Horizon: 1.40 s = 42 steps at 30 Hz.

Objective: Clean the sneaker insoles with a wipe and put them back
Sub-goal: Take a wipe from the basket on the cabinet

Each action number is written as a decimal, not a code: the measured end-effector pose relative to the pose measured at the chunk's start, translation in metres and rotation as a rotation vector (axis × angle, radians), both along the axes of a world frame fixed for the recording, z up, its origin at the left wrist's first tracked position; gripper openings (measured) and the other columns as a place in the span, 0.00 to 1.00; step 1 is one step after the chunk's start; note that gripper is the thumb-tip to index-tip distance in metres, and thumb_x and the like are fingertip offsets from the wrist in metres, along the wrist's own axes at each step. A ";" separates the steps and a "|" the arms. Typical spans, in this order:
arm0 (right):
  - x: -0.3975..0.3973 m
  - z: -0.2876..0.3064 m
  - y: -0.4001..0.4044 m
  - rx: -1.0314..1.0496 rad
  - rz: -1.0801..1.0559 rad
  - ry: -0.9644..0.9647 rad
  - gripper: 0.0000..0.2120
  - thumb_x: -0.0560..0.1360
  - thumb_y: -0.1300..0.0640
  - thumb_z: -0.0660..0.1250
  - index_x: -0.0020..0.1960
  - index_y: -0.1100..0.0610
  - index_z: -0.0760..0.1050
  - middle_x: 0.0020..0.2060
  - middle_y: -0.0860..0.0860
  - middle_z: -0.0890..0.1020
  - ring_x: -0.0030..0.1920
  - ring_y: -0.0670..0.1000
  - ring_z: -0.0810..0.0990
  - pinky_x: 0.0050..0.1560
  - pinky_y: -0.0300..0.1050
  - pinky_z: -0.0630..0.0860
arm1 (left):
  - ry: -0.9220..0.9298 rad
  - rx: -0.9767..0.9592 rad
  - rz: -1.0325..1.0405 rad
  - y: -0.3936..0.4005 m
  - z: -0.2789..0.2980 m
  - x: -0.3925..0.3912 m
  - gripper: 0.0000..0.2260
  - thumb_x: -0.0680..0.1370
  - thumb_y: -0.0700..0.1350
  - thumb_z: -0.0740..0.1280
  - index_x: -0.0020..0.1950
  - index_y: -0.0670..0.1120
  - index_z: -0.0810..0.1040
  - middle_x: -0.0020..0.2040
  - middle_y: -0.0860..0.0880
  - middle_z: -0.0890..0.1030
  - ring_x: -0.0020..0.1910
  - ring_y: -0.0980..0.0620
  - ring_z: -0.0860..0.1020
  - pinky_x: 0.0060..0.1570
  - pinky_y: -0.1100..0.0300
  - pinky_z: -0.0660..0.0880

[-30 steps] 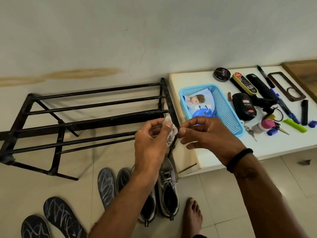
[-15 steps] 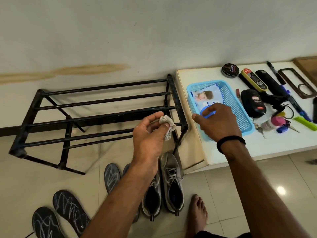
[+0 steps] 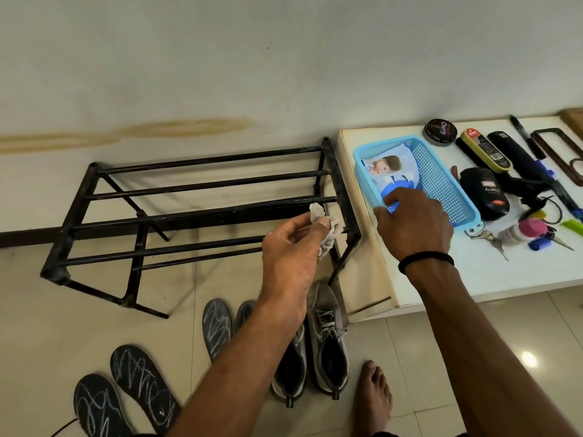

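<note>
A crumpled grey wipe (image 3: pixel 321 227) is pinched between thumb and fingers of the left hand (image 3: pixel 291 257), held up in front of the black rack (image 3: pixel 202 212), above the floor. The right hand (image 3: pixel 413 225) is reached into the blue basket (image 3: pixel 441 178) on the white table (image 3: pixel 492 272), w/ fingers curled down onto the wipes pack (image 3: pixel 389 171) lying inside; whether the pack is gripped or only touched can't be told, since the fingertips are hidden by the back of the hand. A black band (image 3: pixel 426 258) is worn on the right wrist. Four dark insoles are laid on the tiled floor, chalk-like scribbles showing on them: two at lower left (image 3: pixel 126 389), side by side, and two nearer the sneakers (image 3: pixel 217 326), the right one of that pair partly hidden by the left forearm. The grey sneakers (image 3: pixel 326 342) are stood side by side just below the rack's right end, near the table edge, openings facing up, w/o insoles visible inside so far as can be told. A bare foot (image 3: pixel 372 395) is planted right of the sneakers. On the table, right of the basket, are set a round polish tin (image 3: pixel 440 131), a brush (image 3: pixel 484 149), a black polish bottle (image 3: pixel 484 193), keys (image 3: pixel 489 239), a marker (image 3: pixel 525 135) and other small items.
</note>
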State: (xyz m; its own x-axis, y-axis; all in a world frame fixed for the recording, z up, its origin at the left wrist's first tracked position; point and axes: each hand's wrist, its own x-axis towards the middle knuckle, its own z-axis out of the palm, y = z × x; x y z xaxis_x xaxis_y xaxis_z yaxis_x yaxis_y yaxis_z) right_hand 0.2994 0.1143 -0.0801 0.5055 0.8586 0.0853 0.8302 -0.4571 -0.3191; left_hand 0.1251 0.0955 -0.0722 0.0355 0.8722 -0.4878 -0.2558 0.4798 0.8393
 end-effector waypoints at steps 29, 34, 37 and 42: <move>-0.172 0.122 -0.247 0.221 0.390 1.253 0.06 0.76 0.61 0.73 0.52 0.55 0.84 0.46 0.50 0.87 0.49 0.51 0.86 0.49 0.48 0.83 | 0.440 0.327 -0.189 -0.232 0.128 -0.161 0.11 0.80 0.54 0.71 0.61 0.56 0.85 0.50 0.57 0.87 0.50 0.60 0.84 0.52 0.60 0.82; -0.197 0.114 -0.322 0.218 0.407 1.272 0.07 0.76 0.63 0.73 0.53 0.57 0.84 0.46 0.50 0.87 0.48 0.49 0.86 0.49 0.45 0.83 | 0.465 0.300 -0.102 -0.314 0.122 -0.180 0.14 0.77 0.50 0.76 0.62 0.58 0.83 0.47 0.53 0.86 0.48 0.58 0.85 0.50 0.63 0.82; -0.205 0.099 -0.348 0.227 0.352 1.244 0.06 0.75 0.64 0.73 0.51 0.57 0.84 0.43 0.49 0.87 0.44 0.48 0.86 0.43 0.40 0.81 | 0.577 0.337 -0.134 -0.329 0.103 -0.191 0.18 0.77 0.49 0.76 0.66 0.56 0.81 0.45 0.52 0.85 0.44 0.57 0.84 0.45 0.66 0.80; -0.198 0.088 -0.353 0.225 0.297 1.151 0.05 0.74 0.63 0.75 0.49 0.57 0.85 0.42 0.51 0.88 0.42 0.48 0.86 0.45 0.43 0.82 | 0.711 0.406 -0.180 -0.326 0.087 -0.196 0.14 0.78 0.45 0.74 0.64 0.53 0.83 0.47 0.57 0.84 0.41 0.65 0.81 0.40 0.73 0.76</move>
